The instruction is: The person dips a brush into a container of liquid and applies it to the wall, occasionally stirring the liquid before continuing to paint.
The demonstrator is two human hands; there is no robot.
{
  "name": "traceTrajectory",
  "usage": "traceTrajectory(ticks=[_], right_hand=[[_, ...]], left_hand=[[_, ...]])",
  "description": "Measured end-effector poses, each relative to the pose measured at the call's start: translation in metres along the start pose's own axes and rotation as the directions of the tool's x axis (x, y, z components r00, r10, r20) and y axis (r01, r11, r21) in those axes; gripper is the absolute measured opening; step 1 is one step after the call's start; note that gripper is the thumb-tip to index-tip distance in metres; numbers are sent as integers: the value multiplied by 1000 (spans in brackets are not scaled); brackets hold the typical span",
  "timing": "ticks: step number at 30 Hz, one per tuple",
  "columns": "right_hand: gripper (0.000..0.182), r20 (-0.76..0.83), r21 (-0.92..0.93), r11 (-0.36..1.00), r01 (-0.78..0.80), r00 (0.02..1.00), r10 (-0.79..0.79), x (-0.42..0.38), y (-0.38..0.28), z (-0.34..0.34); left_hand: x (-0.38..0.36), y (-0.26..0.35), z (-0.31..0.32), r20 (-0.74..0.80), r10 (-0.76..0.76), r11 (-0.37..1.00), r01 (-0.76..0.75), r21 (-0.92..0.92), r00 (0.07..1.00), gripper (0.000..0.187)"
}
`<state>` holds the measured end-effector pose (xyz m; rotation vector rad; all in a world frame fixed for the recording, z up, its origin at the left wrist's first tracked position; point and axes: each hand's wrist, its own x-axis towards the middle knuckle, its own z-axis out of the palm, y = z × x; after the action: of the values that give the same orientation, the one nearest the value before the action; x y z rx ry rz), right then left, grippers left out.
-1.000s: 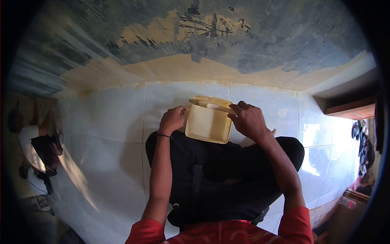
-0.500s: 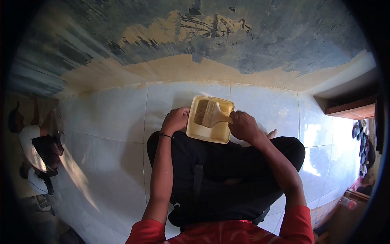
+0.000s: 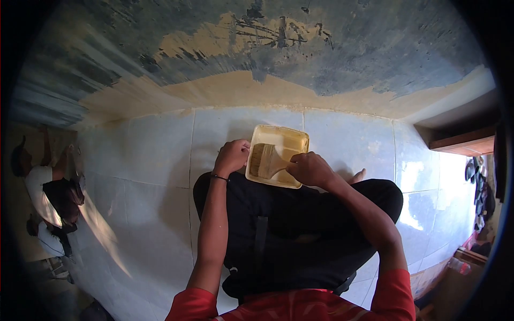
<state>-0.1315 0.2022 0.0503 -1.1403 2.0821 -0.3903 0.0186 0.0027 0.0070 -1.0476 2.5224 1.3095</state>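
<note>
A shallow, square yellowish tub (image 3: pixel 295 184) with rounded corners sits in front of my crossed legs; its inside is coated with cream paint. My left hand (image 3: pixel 233 156) is closed at the tub's left rim, its fingertips partly hidden there. A wide paintbrush (image 3: pixel 270 162) is in my right hand (image 3: pixel 312 170), which wraps round the handle. The bristles point left and lie in the lower left of the tub, against or near its left wall.
Ahead rises a wall (image 3: pixel 353 64), cream low down and patchy dark grey-blue above. Pale tiles (image 3: pixel 144 155) cover the floor. At far left are other people (image 3: pixel 45 187). A wooden ledge (image 3: pixel 463 142) juts out at right, with a clear bottle (image 3: pixel 459 266) lower down.
My right hand has moved the paintbrush left and slightly down inside the tub, uncovering its upper right part. My left hand and the tub stay in place.
</note>
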Motion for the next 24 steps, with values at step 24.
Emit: traceTrajectory(ticks=[24], right_hand=[[29, -51, 104, 994, 40, 998, -35, 5, 5, 8]], left_hand=[[0, 2, 1, -33, -2, 997, -1, -77, 999, 18]])
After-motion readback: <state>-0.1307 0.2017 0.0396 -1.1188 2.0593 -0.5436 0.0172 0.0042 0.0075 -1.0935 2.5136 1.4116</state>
